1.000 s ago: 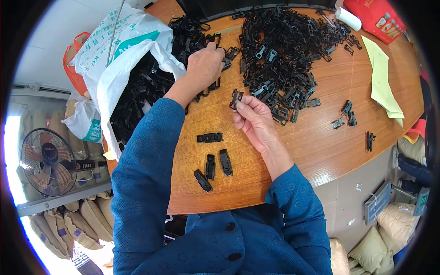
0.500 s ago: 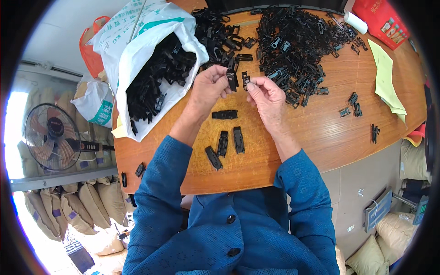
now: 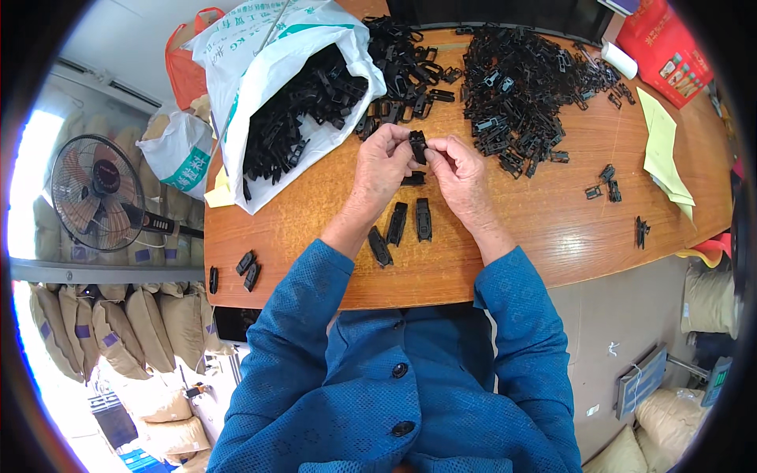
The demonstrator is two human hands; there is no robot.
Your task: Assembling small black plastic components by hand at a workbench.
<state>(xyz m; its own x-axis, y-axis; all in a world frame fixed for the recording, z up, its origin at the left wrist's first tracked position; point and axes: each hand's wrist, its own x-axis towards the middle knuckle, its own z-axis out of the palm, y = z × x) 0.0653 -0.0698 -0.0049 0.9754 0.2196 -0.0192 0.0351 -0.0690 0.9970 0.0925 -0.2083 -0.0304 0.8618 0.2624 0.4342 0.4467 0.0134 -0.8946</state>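
Parts of black plastic (image 3: 303,118) crowd the mouth of a white sack (image 3: 284,175) lying at the left of the table (image 3: 552,229); its printed wall hides how far back they reach. Behind it stand an orange-red bag (image 3: 183,67) and a smaller white bag (image 3: 181,150) with a green patch, the contents of both hard to make out. A red carrier (image 3: 662,51) at the far right corner keeps its inside out of sight.

Between the hands, above the near part of the table, is a black piece (image 3: 418,146). The left hand (image 3: 384,164) pinches it from one side, and the right hand (image 3: 461,175) has thumb and fingers closed on the other. Fingertips cover much of it, so whether it is one part or two fitted together cannot be told. Just below, a black case (image 3: 412,179) is half hidden by the left hand; three more cases (image 3: 397,224) lie fully visible nearer the body.

Beyond the hands, a tangled heap (image 3: 512,87) blurs into dark overlap. The dark panel (image 3: 489,16) behind it is cut off by the upper edge, and tan sacks (image 3: 623,457) by the lower right rim.
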